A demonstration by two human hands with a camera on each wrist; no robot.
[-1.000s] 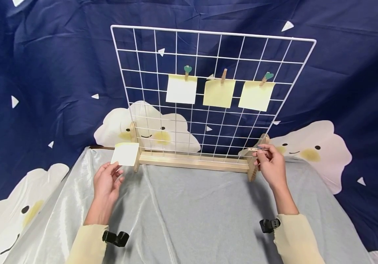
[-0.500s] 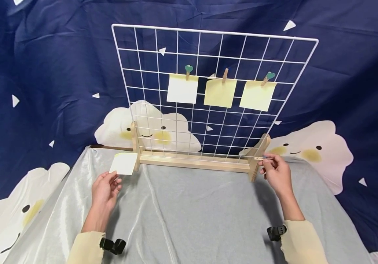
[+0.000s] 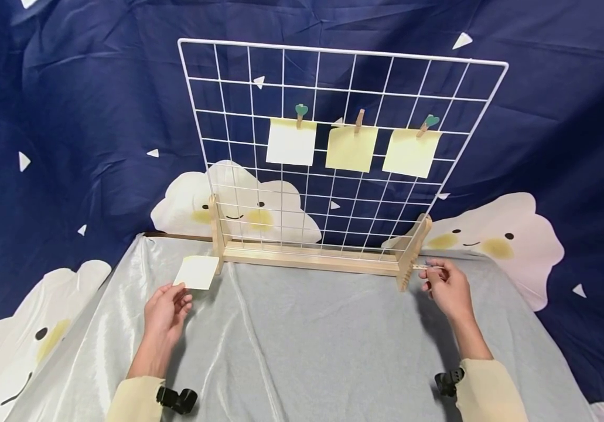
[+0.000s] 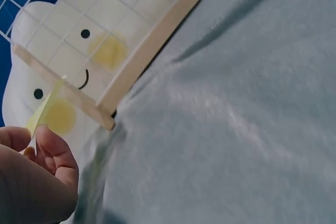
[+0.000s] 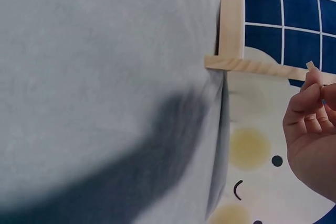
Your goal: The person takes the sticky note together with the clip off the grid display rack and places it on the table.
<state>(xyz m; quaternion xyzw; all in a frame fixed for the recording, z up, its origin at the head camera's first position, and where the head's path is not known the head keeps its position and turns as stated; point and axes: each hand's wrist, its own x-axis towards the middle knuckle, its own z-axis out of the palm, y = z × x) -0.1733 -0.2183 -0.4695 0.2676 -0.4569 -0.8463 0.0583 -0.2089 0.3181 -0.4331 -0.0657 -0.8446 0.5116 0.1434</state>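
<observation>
My left hand (image 3: 166, 312) pinches a pale yellow sticky note (image 3: 197, 272) by its lower left corner, left of the wooden stand. In the left wrist view that sticky note (image 4: 45, 107) shows nearly edge-on between thumb and finger. At the stand's right foot, my right hand (image 3: 448, 288) pinches a small wooden clothespin (image 3: 420, 266); only the tip of the clothespin (image 5: 311, 66) sticks out past the fingers in the right wrist view. A white wire grid (image 3: 291, 193) rises from the stand. Three sticky notes hang on it in a row: left (image 3: 291, 142), middle (image 3: 351, 148) and right (image 3: 412, 153).
Each hanging note has a clothespin, two with green hearts (image 3: 302, 109). The grid's wooden stand (image 3: 309, 258) sits at the back edge of a table under grey cloth (image 3: 328, 340). Behind it hangs a dark blue curtain (image 3: 85, 76) with cloud faces.
Both hands have drawn back toward the person and slightly outward, the left with the sticky note, the right with the clothespin. The notes on the grid hang as before.
</observation>
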